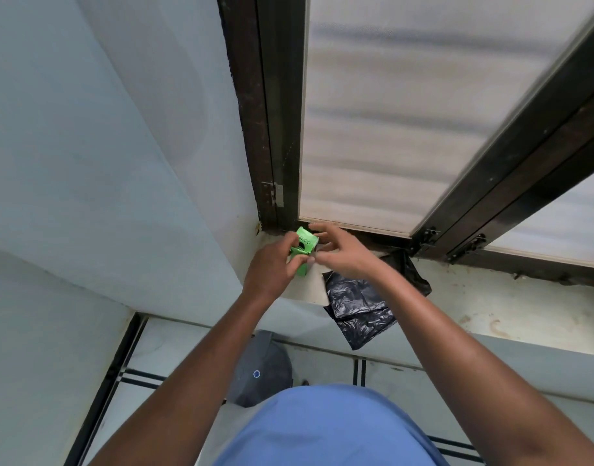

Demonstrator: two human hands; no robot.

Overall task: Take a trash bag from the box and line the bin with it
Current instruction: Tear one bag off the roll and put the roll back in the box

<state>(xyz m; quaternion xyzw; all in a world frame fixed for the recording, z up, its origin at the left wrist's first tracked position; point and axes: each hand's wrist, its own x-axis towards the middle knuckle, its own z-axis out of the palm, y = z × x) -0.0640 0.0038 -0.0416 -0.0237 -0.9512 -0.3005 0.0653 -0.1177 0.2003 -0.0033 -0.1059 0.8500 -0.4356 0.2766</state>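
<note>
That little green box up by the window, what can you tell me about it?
The green box is small, bright green and looks like thin cardboard, with dark print too blurred to read and a dark opening in its upper face. It is tilted, held over the corner of the pale window sill near the dark frame. The left hand grips its side and lower part, while the right hand reaches its fingers to the top. A black bag lies apart on the sill.
</note>
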